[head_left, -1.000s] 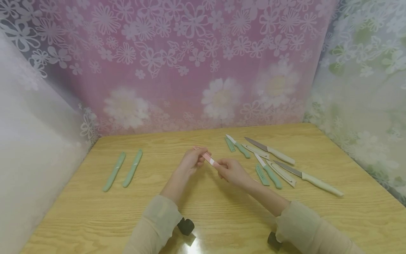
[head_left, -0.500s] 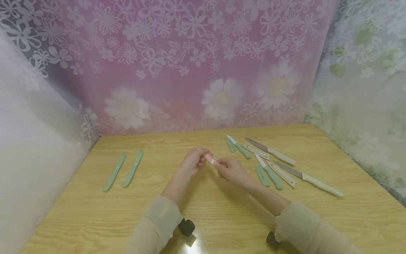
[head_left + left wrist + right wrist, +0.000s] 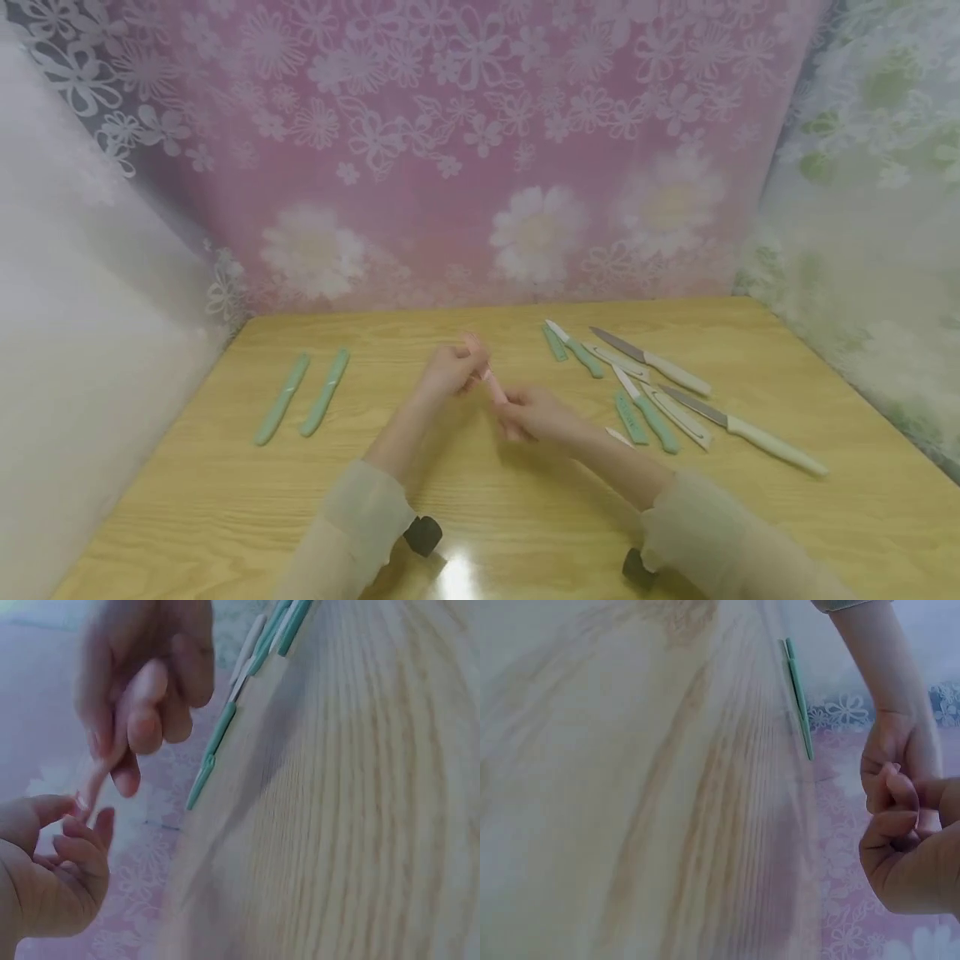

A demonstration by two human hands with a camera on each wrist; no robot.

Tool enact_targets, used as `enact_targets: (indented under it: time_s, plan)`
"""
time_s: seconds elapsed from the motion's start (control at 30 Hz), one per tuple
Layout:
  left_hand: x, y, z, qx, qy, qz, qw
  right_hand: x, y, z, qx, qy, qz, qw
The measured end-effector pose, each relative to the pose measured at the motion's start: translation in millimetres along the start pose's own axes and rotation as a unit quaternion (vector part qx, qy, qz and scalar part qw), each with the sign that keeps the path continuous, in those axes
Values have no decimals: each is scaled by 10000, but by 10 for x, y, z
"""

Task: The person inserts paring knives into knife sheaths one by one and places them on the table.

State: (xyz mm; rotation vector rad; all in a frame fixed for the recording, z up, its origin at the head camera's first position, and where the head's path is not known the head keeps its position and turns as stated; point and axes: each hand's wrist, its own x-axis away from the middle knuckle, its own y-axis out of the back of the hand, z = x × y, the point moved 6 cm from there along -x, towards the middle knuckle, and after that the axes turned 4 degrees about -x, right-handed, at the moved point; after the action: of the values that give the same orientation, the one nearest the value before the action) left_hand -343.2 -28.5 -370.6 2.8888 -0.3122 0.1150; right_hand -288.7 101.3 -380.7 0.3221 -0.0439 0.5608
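Above the middle of the table, both hands hold a pink paring knife [image 3: 492,387] in its pink sheath, slanting in the head view. My left hand [image 3: 450,372] pinches the sheath end between thumb and fingers. Fingers of my right hand [image 3: 536,412] are curled round the handle end. Sheath and handle meet, with a thin pale line between them and no length of blade showing. In the left wrist view the pink knife [image 3: 103,774] runs between the two hands; in the right wrist view the fingers hide most of it.
Two sheathed green knives [image 3: 281,400] lie at left. At right lie bare green-handled knives [image 3: 656,425] and cream-handled knives [image 3: 780,446], with green sheaths [image 3: 632,418] and cream sheaths [image 3: 677,415] beside them. A white pointed tip [image 3: 618,436] shows behind the right forearm.
The white blade showing between pink sheath and handle has gone into the sheath. The right hand has shifted down along the handle, and the knife stands more steeply in the head view.
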Motion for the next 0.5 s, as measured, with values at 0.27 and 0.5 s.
enact_targets:
  time_s: [0.27, 0.5]
  plan:
    - [166, 88, -146, -1147, -19, -251, 9931, -124, -58, 137, 436, 235, -411, 9979]
    - [176, 603, -52, -2882, 98, -755, 9546, -57, 74, 18, 1026, 71, -410, 9939]
